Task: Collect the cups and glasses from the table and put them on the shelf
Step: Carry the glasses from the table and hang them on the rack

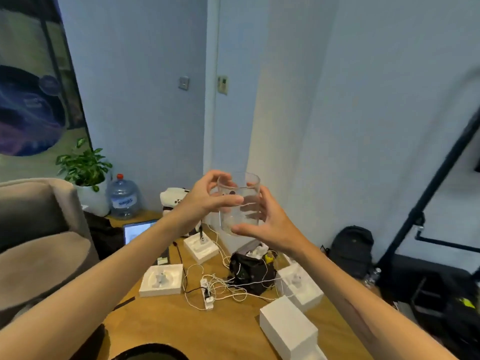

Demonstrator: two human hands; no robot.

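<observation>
A clear empty drinking glass (240,188) is held upright in the air at chest height, well above the wooden floor. My left hand (205,197) grips its left side, thumb across the front and fingers curled over the rim. My right hand (267,222) cups the right side and bottom, thumb under the base. No table or shelf shows in this view.
Below lie white foam boxes (161,280), a power strip (206,294) with tangled white cables, and a black bag (249,268). A beige armchair (33,229) stands left, with a plant (83,165) and water jug (123,197) behind. A black backpack (352,245) and dark stand (426,203) are right.
</observation>
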